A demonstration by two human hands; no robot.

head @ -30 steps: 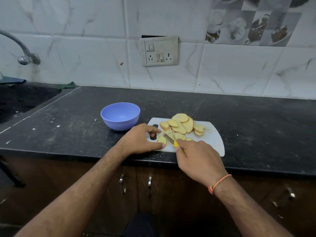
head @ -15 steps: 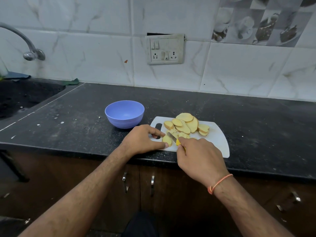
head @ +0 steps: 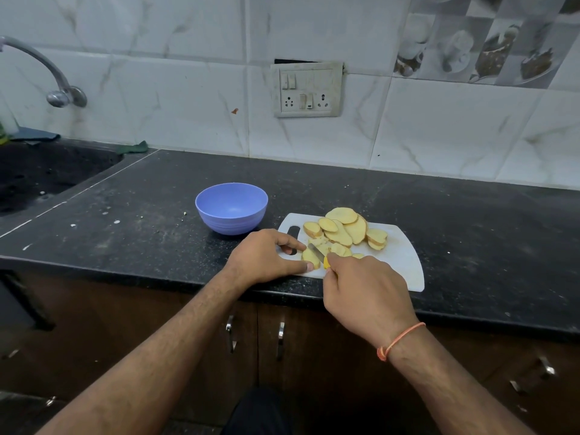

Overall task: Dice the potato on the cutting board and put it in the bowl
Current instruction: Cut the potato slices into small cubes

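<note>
- My left hand (head: 266, 255) rests at the near left corner of the white cutting board (head: 405, 255), thumb and forefinger curled round one potato slice (head: 309, 257) and pinching it flat against the board.
- My right hand (head: 364, 290) is wrapped round the yellow handle of a small knife (head: 317, 253); the short grey blade points away from me and lies just beside the slice I am pinning.
- The potato is in pale yellow rounds with thin tan skin at the rims. Most sit in an overlapping heap of slices (head: 345, 229) at the far middle of the board.
- A few small cut pieces (head: 337, 248) lie between that heap and my hands, just past the blade; how many I cannot tell.
- The blue bowl (head: 231, 208) stands on the black countertop (head: 486, 246) just left of the board, apart from it, and nothing shows inside it.
- The board sits at the counter's front edge, its near right corner slightly over the lip.
</note>
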